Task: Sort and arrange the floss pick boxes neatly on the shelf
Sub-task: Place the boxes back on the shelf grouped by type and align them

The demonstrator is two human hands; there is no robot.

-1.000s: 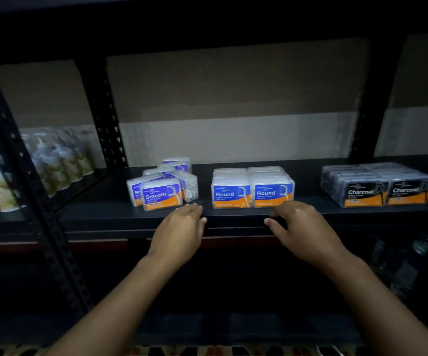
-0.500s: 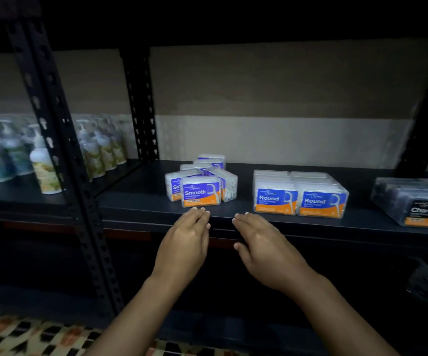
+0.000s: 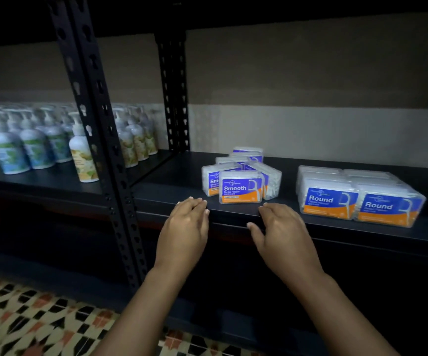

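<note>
Several clear "Smooth" floss pick boxes (image 3: 241, 188) stand in a loose, crooked cluster on the black shelf (image 3: 171, 194). To their right, "Round" floss pick boxes (image 3: 356, 199) sit in tidy rows, two side by side at the front. My left hand (image 3: 184, 227) rests with straight fingers at the shelf's front edge, just left of and below the front Smooth box. My right hand (image 3: 282, 229) lies flat at the edge below and to the right of the cluster, thumb spread. Neither hand holds anything.
Black perforated uprights (image 3: 100, 140) divide this bay from the left one, where pump bottles (image 3: 82, 155) stand in rows. A beige wall closes the back. Patterned floor tiles (image 3: 28, 319) show at lower left. Dark shelf space lies below.
The view has swung left, so the Charcoal boxes have left the frame and more bottles show. Both hands have shifted left along the shelf edge and now flank the Smooth cluster.
</note>
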